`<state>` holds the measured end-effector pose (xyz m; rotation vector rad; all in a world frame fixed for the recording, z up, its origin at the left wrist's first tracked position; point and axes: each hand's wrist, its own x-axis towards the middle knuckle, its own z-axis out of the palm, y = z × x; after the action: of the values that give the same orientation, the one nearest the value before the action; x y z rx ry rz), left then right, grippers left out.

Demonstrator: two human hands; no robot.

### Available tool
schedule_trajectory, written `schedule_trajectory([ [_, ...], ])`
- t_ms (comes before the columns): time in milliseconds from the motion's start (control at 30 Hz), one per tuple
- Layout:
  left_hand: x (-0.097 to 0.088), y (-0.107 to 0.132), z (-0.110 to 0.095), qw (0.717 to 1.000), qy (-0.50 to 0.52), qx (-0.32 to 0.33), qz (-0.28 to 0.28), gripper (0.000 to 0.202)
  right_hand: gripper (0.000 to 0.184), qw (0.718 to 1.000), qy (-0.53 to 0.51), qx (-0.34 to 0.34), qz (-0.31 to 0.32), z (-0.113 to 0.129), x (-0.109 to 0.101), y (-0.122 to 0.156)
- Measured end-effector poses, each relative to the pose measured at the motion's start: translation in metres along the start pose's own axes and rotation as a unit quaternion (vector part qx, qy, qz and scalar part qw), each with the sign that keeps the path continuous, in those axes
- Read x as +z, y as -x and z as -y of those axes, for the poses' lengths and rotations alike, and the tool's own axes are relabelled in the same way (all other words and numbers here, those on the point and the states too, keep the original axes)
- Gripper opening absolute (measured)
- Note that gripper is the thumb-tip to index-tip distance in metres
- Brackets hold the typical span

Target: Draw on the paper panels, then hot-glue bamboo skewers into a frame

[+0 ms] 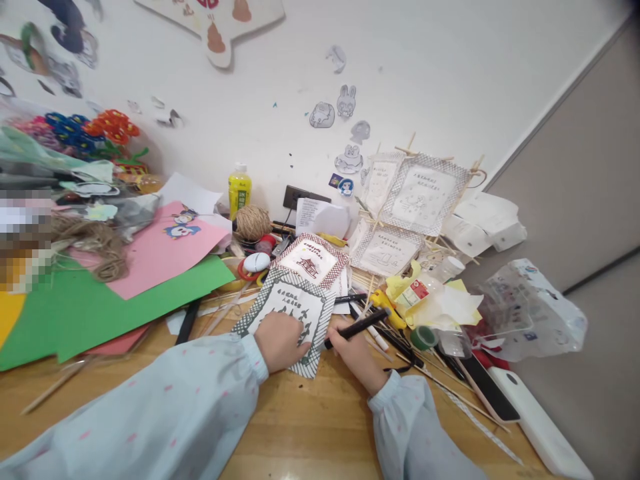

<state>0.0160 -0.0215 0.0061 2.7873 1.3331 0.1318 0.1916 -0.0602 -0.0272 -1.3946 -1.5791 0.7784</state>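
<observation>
A white sheet with a dark green patterned border (320,313), handwriting and a dark green drawing lies tilted on the table. My left hand (283,339) presses on its lower middle, thumb spread to the right, covering part of the drawing; the other fingers are mostly hidden. Just off the sheet's right edge, my right hand (353,350) grips a black marker (364,323), one end near the border. Above it, partly overlapped, is a similar sheet with a dark red border and a pavilion drawing (307,267).
Green card (150,310) and pink paper (165,260) spread on the left. Behind stand a twine ball (253,223) and yellow bottle (240,190). Stick-framed drawings (420,193) lean against the wall. Yellow-handled tool (389,307), tape roll (423,337) and plastic bag (535,313) crowd the right.
</observation>
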Motion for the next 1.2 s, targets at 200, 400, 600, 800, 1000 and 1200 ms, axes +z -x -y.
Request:
schedule_trajectory([
  [200, -0.0010, 0.0007, 0.0002, 1.000, -0.008, 0.002, 0.010, 0.041, 0.022, 0.997, -0.055, 0.055, -0.017, -0.0046, -0.0021, -0.0010],
  [400, -0.0076, 0.0035, 0.0004, 1.000, 0.006, 0.006, 0.001, 0.036, 0.023, 0.995, -0.087, 0.049, -0.031, -0.0003, -0.0033, 0.0020],
  [600, -0.0056, -0.0021, 0.0014, 0.997, 0.059, 0.044, -0.021, 0.025, 0.021, 0.999, -0.030, 0.015, -0.037, 0.0006, 0.0005, 0.0017],
  [800, -0.0013, -0.0032, 0.0020, 0.998, 0.051, 0.021, -0.004, 0.027, 0.022, 0.999, -0.026, 0.014, -0.021, -0.0032, 0.0010, 0.0011],
  [1000, -0.0016, -0.0029, 0.0002, 0.999, 0.051, 0.005, -0.004, 0.029, 0.020, 1.000, -0.014, 0.001, -0.001, 0.0013, 0.0017, 0.0029],
  [1200, 0.0005, -0.0035, 0.0002, 0.999, 0.050, 0.004, -0.011, 0.028, 0.022, 1.000, -0.010, 0.008, -0.012, 0.0038, 0.0018, 0.0005],
])
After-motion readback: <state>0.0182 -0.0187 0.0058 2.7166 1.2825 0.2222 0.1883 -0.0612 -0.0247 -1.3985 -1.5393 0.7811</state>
